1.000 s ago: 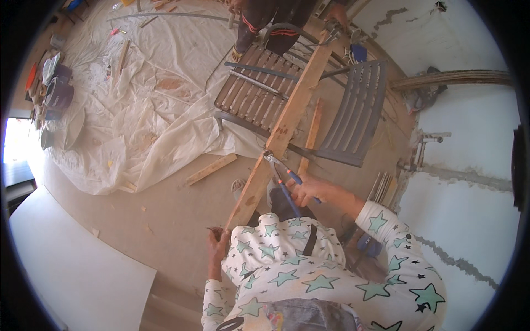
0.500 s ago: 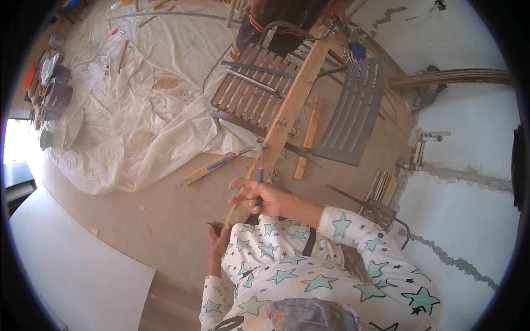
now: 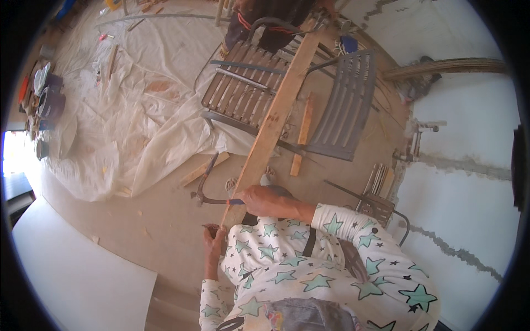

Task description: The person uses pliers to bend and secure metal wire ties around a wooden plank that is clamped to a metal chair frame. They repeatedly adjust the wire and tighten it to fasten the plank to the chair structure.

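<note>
My right hand [image 3: 265, 201] is closed round the red-and-blue handle of a hammer [image 3: 205, 187]. The hammer lies sideways above the plank, its head out past the plank's left edge and its long curved claw pointing away from me. A long wooden plank [image 3: 273, 118] runs from a slatted metal chair down to my lap. Beside the plank's near left edge is my left hand [image 3: 213, 240], fingers curled together. Its fingertips look dark, and what they pinch, if anything, cannot be made out.
The slatted chair seat [image 3: 240, 77] and grey backrest [image 3: 345, 110] lie ahead. Another person's legs [image 3: 270, 25] stand behind them. Crumpled plastic sheeting [image 3: 149, 110] covers floor at left, near several buckets [image 3: 52, 102]. Wood offcuts [image 3: 301, 138] lie around; a white board [image 3: 83, 265] is at lower left.
The hammer has swung from upright over the plank to lying sideways, its head now left of the plank. My right hand's fingers have closed fully round its handle. My left hand stays put.
</note>
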`<state>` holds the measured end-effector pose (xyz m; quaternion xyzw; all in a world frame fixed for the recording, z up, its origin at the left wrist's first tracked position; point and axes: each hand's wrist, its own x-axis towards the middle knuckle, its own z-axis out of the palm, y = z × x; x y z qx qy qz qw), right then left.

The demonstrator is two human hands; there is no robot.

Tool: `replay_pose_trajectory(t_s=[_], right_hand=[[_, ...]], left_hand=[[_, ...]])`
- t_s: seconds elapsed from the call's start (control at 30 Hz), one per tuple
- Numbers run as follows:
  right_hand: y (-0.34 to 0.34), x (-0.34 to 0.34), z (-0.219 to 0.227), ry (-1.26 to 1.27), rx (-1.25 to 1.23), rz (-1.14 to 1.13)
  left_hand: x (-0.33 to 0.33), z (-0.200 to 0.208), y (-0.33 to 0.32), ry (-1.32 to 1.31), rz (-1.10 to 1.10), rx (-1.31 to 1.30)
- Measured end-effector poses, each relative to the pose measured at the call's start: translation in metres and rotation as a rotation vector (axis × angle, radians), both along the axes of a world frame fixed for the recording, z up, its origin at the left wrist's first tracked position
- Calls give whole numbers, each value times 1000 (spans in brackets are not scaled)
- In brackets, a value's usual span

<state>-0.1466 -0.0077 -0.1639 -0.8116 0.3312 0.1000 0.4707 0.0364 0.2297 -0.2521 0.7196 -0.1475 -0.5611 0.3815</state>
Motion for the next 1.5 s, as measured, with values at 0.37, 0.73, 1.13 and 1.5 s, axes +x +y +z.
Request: replay_pose_trajectory(t_s=[0.37,0.73,1.13,1.5], right_hand=[[5,-49,36,-159,237,-117],[18,-69,14,-358,72,-218],[-1,-116,114,-445,-343,-357],[-17,-197,187,-629,-949,-853]], left_hand=[[-22,12,-70,-519,-141,-235],[-23,-31,-104,-513,-189,-165],[-31,-15,-115,-247,-82,-187],[-39,-20,-123,-240,-105,-154]])
